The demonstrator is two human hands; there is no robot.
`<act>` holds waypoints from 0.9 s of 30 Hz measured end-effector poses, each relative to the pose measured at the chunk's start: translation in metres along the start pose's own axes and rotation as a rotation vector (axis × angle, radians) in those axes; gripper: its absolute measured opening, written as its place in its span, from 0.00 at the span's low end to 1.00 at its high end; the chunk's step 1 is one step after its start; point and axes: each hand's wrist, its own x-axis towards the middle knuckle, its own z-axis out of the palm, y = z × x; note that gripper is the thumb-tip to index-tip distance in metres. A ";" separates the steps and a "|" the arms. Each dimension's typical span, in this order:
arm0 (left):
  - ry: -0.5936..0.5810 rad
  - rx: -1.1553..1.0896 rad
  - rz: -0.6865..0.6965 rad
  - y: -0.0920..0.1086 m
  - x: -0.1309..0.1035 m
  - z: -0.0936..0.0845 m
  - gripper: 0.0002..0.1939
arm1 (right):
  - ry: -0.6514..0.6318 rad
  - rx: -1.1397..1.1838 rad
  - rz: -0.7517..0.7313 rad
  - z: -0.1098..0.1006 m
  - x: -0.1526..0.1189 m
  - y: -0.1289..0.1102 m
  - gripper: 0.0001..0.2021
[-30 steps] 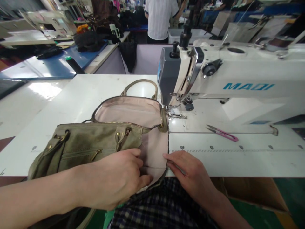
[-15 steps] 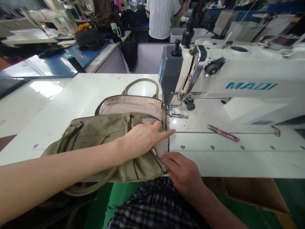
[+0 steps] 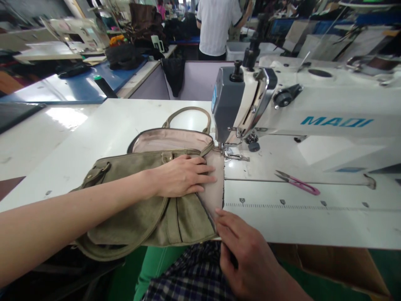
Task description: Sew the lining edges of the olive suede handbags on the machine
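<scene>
An olive-green bag [image 3: 125, 167] with pink lining [image 3: 169, 140] lies unzipped on the white sewing table, its right edge beside the needle area of a sewing machine [image 3: 332, 104]. My left hand [image 3: 188, 173] rests flat on the bag and its lining, fingers spread and pointing right. Near the lower right corner of the lining is my right hand [image 3: 238, 238], its fingertips touching the fabric edge and the thumb apart below. One bag handle [image 3: 188, 109] stands up behind the bag; another hangs over the table's front edge.
Pink-handled thread snips [image 3: 300, 184] lie on the table [image 3: 313, 225] right of the bag. A dark thread cone [image 3: 105, 86] stands beyond the table at the left. Farther back are a person in a white shirt [image 3: 216, 27] and another sewing machine [image 3: 78, 35].
My left hand has shifted slightly left and flattened, its fingers now more aligned. My right hand has moved slightly down, its thumb away from the fabric. More pink lining shows between the hands.
</scene>
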 end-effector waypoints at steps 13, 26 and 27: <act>-0.055 -0.200 -0.056 0.008 0.006 0.003 0.22 | -0.088 -0.031 -0.236 -0.016 -0.001 0.030 0.17; -0.129 -0.186 -0.073 -0.042 0.028 -0.003 0.21 | -0.037 -0.105 -0.262 -0.020 0.029 0.063 0.17; -0.133 -0.186 -0.070 -0.046 0.030 -0.003 0.21 | -0.033 -0.114 -0.269 -0.020 0.031 0.067 0.17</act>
